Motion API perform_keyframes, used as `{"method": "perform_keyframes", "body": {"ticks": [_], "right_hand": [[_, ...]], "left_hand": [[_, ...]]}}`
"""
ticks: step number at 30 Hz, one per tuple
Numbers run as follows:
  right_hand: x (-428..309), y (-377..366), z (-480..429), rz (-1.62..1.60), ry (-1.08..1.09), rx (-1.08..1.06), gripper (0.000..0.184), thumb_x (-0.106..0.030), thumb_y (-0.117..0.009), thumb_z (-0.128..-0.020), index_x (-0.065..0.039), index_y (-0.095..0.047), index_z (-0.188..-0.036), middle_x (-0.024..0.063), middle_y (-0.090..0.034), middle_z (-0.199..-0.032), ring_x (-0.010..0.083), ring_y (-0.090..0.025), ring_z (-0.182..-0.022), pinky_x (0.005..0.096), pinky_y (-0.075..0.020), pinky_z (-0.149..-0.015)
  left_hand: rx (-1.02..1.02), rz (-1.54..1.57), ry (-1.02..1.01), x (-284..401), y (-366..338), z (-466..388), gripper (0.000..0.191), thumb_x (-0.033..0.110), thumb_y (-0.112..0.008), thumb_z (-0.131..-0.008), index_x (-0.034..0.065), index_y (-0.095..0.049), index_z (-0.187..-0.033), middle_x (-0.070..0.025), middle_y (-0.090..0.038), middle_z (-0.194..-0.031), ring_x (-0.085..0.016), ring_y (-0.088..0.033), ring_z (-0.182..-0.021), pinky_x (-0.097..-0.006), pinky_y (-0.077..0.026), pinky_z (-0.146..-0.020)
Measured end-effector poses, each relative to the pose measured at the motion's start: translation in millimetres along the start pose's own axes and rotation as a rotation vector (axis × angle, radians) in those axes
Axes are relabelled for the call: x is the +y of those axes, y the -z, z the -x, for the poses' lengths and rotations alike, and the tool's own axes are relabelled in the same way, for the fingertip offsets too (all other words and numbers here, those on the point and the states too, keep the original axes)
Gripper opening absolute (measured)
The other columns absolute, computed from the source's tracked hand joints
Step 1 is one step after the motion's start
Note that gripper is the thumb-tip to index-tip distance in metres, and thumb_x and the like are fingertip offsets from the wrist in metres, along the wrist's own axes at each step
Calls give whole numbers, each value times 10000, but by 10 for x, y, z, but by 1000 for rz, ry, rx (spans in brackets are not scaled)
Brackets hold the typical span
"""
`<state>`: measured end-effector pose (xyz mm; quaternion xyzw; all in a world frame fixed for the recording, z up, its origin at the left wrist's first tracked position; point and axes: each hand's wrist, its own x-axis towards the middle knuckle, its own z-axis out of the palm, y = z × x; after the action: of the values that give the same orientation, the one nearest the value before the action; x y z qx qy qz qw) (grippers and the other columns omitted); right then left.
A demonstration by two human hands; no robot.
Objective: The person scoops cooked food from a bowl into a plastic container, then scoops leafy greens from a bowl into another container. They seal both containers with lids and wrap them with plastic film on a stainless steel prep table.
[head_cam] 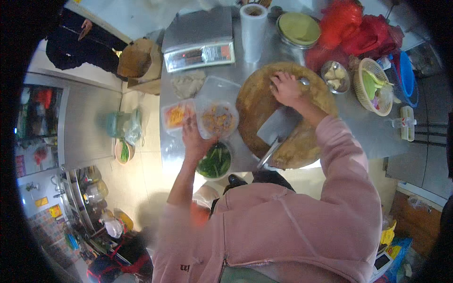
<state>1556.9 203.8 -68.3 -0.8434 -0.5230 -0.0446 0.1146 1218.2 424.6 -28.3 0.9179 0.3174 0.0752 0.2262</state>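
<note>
My left hand is at two clear plastic containers on the steel table. Its fingers reach the edge of the box of orange shreds, and its thumb lies by the near rim of the round tub with brown pieces. Whether it grips either one is unclear. Just below the thumb sits a bowl of cut green vegetables. My right hand rests with spread fingers on the far part of a round wooden chopping block, holding nothing visible. A cleaver lies flat on the block, its handle towards me.
A digital scale, a roll of plastic film and stacked round dishes stand at the back. To the right are a metal bowl of pale pieces, a woven basket and red plastic bags. Another person is at upper left.
</note>
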Motion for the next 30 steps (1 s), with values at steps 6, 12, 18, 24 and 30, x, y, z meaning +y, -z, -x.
{"method": "perform_keyframes", "body": {"ticks": [6, 12, 18, 24, 30], "right_hand": [[549, 1333, -339, 1, -43, 241, 404, -327, -619, -908, -84, -604, -1230, 179, -518, -1332, 388, -486, -1225, 526, -383, -1023], [663, 2983, -337, -75, 2, 601, 377, -193, -658, -878, -62, -564, -1219, 174, -503, -1257, 406, -502, -1149, 510, -415, -979], [538, 4637, -670, -114, 307, 932, 357, -73, -636, -859, -51, -560, -1208, 188, -519, -1199, 400, -522, -1093, 451, -448, -942], [411, 5448, -1461, -341, 291, 1131, 323, -108, -623, -874, -9, -568, -1176, 200, -555, -1120, 369, -569, -1044, 427, -477, -900], [349, 5756, -2209, -431, 146, 1136, 350, -208, -627, -927, -41, -576, -1231, 161, -570, -1160, 242, -602, -997, 362, -496, -866]], "left_hand": [[-261, -440, -321, 797, -254, -801, 1130, 754, -724, -608, 189, -367, -1519, -147, -30, -1643, -566, 58, -1442, -788, 1, -1067], [-270, -272, -242, 692, -254, -785, 1289, 644, -837, -537, 156, -213, -1553, -152, -18, -1637, -551, 93, -1443, -750, -11, -1100], [-232, -404, -437, 639, -204, -1160, 1168, 721, -787, -585, 235, -322, -1540, -105, 104, -1645, -577, 100, -1427, -764, -54, -1091], [-578, -526, -170, 669, -153, -1351, 1229, 816, -722, -568, 241, -276, -1558, -112, 128, -1641, -603, 49, -1413, -762, -85, -1089], [-539, -574, -50, 521, -293, -1325, 1344, 829, -743, -508, 312, -112, -1575, -196, 40, -1624, -602, -2, -1411, -745, -158, -1083]]}}
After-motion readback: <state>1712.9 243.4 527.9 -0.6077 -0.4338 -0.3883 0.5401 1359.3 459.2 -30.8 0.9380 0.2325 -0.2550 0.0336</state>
